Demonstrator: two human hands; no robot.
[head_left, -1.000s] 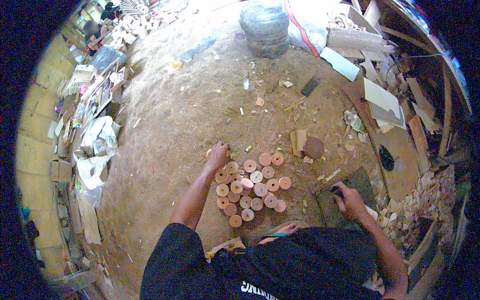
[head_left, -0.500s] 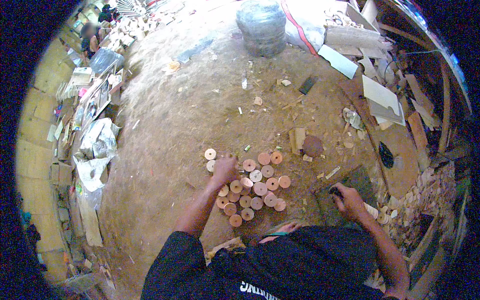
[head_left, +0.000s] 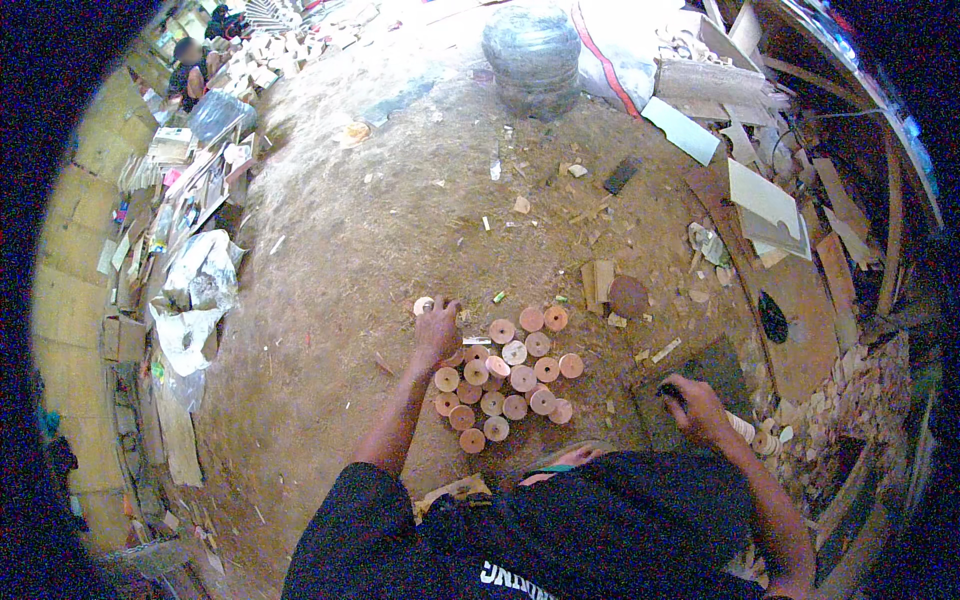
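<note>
My left hand [head_left: 436, 332] reaches over the ground at the far left of a group of small round wooden discs [head_left: 522, 378]. Its fingers are stretched forward and partly apart, with the tips against a pale disc [head_left: 422, 306]. Whatever lies beneath the palm is hidden. The discs are pinkish to pale, most with a small hole in the middle, and several touch or overlap. Off to the right, my right hand [head_left: 700, 408] is closed around a small dark object [head_left: 671, 393], whose kind I cannot make out. It is over a dark flat sheet [head_left: 715, 375].
A brown round piece [head_left: 628, 297] lies beside wood strips [head_left: 600, 283]. Stacked pale discs [head_left: 765, 440] and wood chips [head_left: 850, 400] are at the right. A wrapped drum [head_left: 531, 65] stands ahead; plastic bags [head_left: 190, 300] lie left. Another person [head_left: 188, 75] sits at the far left.
My left hand has moved left and slightly forward to the pale disc, uncovering discs and a small white strip, and now covers another pale disc's place. My right hand has hardly moved.
</note>
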